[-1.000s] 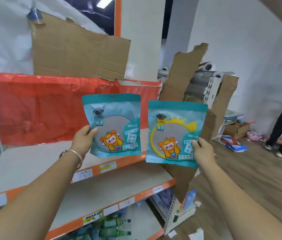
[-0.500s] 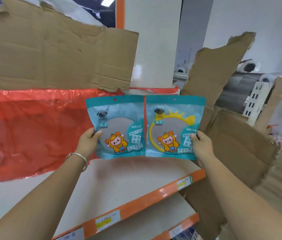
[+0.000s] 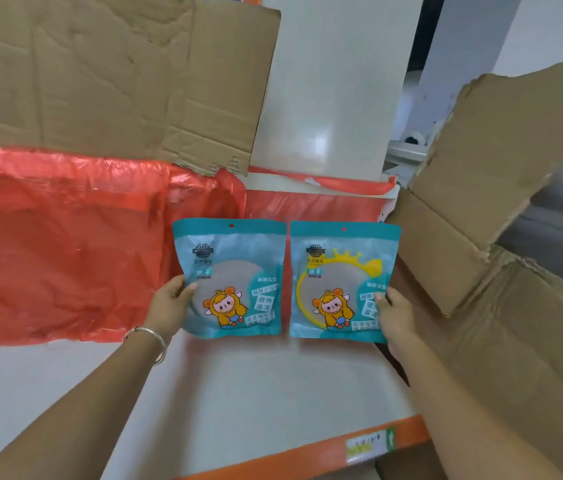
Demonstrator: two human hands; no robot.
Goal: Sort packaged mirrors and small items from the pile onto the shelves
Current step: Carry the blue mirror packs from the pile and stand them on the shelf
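Note:
Two teal packaged mirrors stand upright side by side at the back of a white shelf with an orange front edge. The left packet shows a grey round mirror, and my left hand pinches its left edge. The right packet shows a yellow-rimmed mirror with a crown, and my right hand grips its right edge. Each packet carries a cartoon figure in a yellow hood. Their lower edges sit at or just above the shelf; I cannot tell whether they touch it.
Red plastic sheeting hangs behind the shelf on the left. A flattened cardboard sheet leans above it. Torn cardboard walls off the shelf's right end. A price label is stuck on the orange edge.
Both hands carried the packets forward and down toward the shelf back. The packets came together, then stand slightly apart now. My view moved closer to the shelf.

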